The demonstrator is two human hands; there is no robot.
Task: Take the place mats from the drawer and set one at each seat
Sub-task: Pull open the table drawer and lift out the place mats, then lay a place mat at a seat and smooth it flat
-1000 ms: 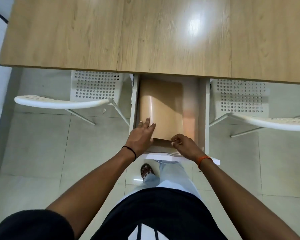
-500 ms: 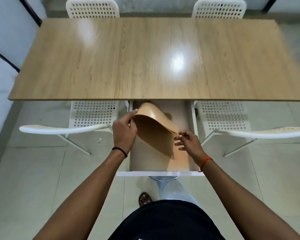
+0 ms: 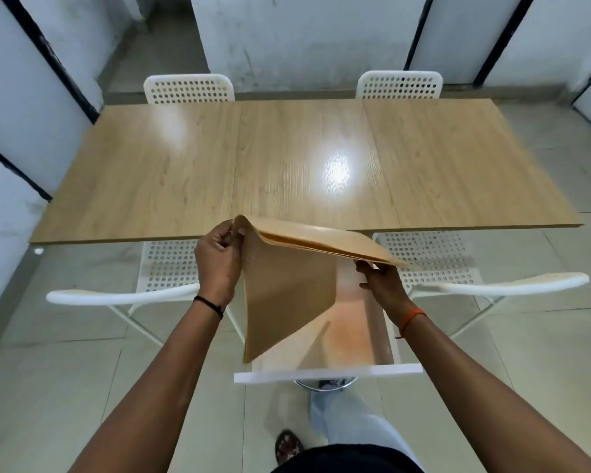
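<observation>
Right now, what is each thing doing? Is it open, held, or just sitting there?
drawer: pulled open under the table edge.
place mats: a stack lifted out above the drawer, drooping, held at two corners.
left hand: pinches the stack's top left corner.
right hand: grips the stack's right corner.
table: bare, no mat set yet.
four chairs: tucked in at the table.

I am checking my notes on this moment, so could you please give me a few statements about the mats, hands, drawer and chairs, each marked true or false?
1. Both hands hold the stack of place mats. True.
2. The left hand rests on the table. False: it grips the stack's upper left corner.
3. The drawer is shut. False: it stands pulled open.
4. The right hand pinches the stack's right edge. True.
5. Mats already lie on the table. False: none lies there.
</observation>
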